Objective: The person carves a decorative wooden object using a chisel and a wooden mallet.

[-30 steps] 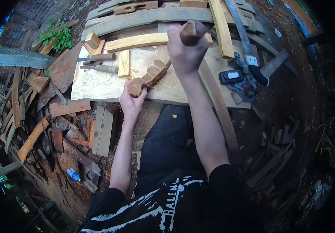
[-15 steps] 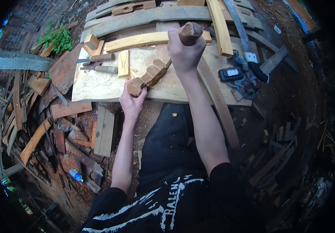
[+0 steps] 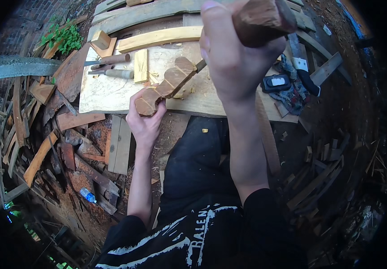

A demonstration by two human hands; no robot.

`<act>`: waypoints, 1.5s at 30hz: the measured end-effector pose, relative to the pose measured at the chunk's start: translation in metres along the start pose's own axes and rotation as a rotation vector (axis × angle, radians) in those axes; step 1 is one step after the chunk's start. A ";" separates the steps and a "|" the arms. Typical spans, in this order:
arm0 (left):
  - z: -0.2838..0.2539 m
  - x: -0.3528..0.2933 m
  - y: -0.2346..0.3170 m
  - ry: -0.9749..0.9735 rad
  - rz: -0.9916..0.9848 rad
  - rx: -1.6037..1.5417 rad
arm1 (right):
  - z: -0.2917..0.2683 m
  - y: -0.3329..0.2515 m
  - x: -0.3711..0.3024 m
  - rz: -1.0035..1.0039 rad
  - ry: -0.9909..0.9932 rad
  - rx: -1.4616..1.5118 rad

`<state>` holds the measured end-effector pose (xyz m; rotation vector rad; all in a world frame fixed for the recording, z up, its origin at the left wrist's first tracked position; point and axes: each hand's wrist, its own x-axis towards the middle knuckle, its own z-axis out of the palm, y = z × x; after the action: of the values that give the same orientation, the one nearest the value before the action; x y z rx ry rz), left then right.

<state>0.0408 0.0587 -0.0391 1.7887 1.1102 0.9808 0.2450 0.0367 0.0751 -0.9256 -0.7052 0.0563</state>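
My left hand (image 3: 143, 125) grips the near end of a brown carved wooden piece (image 3: 172, 83) with a scalloped outline and pale lines across its top. The piece slants away to the right over the front part of the wooden bench (image 3: 108, 98). My right hand (image 3: 236, 67) is closed round the thick brown wooden handle of a chisel (image 3: 265, 22), its butt raised toward me. The short visible stretch of metal blade reaches down to the far end of the carved piece. My hand hides the rest of the tool.
Left on the bench lie several wooden-handled tools (image 3: 117, 74), a small yellow wood block (image 3: 141, 66) and a long light strip (image 3: 160, 38). At right are a black box-shaped device (image 3: 276, 83), a crumpled cloth (image 3: 295, 96) and a saw handle (image 3: 309, 83). Offcuts (image 3: 41, 157) cover the ground at left.
My right hand has come up and to the right with the chisel, looking larger now. The carved piece's near end and my left hand have shifted slightly left.
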 end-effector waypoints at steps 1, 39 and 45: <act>0.002 0.000 0.004 -0.014 0.009 0.065 | -0.007 0.012 0.001 -0.197 -0.066 -0.087; -0.012 0.012 -0.064 -0.179 -0.109 0.208 | -0.025 0.050 -0.007 0.191 0.065 0.019; -0.021 0.014 -0.056 -0.114 -0.135 0.006 | -0.035 0.048 -0.011 0.202 0.079 0.059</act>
<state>0.0086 0.0933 -0.0789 1.7272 1.1469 0.7864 0.2687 0.0373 0.0197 -0.9348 -0.5330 0.2172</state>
